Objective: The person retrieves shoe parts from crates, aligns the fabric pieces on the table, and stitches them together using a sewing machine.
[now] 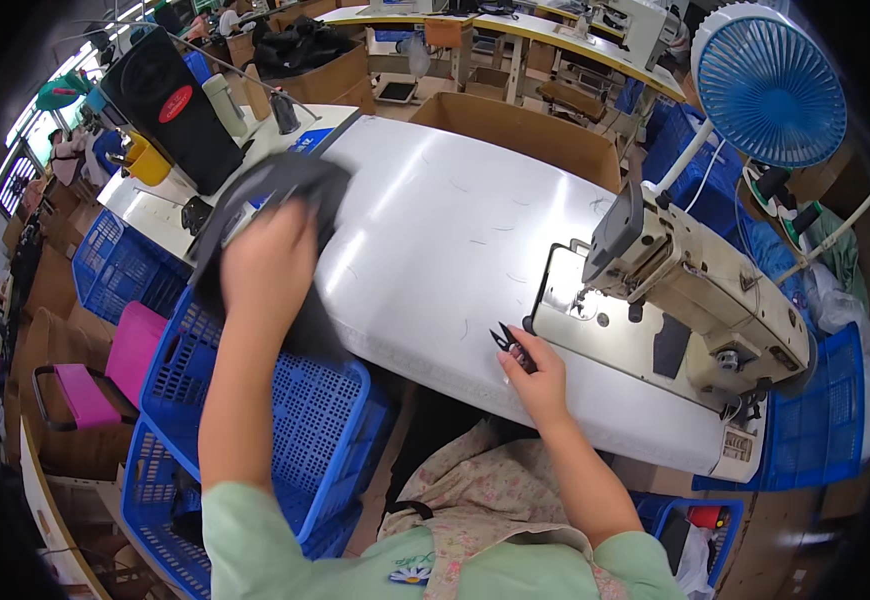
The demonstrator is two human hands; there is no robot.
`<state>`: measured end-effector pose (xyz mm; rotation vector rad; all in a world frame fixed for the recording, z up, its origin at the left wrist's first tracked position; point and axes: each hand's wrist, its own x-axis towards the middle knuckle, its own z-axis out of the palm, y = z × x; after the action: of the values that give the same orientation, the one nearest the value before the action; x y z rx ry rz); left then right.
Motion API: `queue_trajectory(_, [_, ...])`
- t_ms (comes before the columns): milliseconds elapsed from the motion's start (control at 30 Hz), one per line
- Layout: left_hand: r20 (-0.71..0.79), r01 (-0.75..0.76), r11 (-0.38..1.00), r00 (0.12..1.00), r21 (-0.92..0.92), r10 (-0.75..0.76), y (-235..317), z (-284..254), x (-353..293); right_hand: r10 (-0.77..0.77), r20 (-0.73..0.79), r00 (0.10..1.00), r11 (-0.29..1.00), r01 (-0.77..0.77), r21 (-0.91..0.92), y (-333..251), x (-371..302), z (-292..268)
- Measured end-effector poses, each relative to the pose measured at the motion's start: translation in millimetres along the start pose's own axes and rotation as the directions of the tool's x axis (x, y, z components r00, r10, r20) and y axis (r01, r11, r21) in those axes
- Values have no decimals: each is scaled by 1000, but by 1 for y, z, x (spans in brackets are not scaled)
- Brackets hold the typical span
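My left hand (273, 250), blurred by motion, is closed on a dark cloth piece (305, 190) at the left end of the table. The cloth droops past the table's edge, above a blue crate; its exact shape is smeared. Small black thread snips (507, 342) are in my closed right hand (538, 380), near the table's front edge. Their two points stick out past my fingers, toward the sewing machine (695, 280) on the right. Several short thread ends lie scattered over the shiny metal tabletop (435, 240).
Blue plastic crates (255, 400) stand below the table's left end, beside a pink seat (105, 375). A black speaker (170, 110) and a yellow cup (147, 160) are at the back left. Behind the table sits a large cardboard box (525, 135); a blue fan (770, 90) rises at the right.
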<state>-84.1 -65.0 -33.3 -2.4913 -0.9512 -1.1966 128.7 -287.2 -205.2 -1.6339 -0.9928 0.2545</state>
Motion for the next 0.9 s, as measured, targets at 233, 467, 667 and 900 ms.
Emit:
queue_trajectory(233, [372,200,979,912,-29,-175,44,195,129,75,29,997,996,-77,47,7,3,1])
queue_trajectory(467, [381,95,950,924,-296,26,14,128,6,262,80,962,948,-272,164,37,3,4])
queue_trajectory(667, [-84,656,702,711,-279,-698,-85,5,-225,180,70,981,970,-188,154,23,5,2])
queue_trajectory(900, [-555,989,141,138,38,-821,-195,-141,-539,204,34,978,977,-206,49,14,0,7])
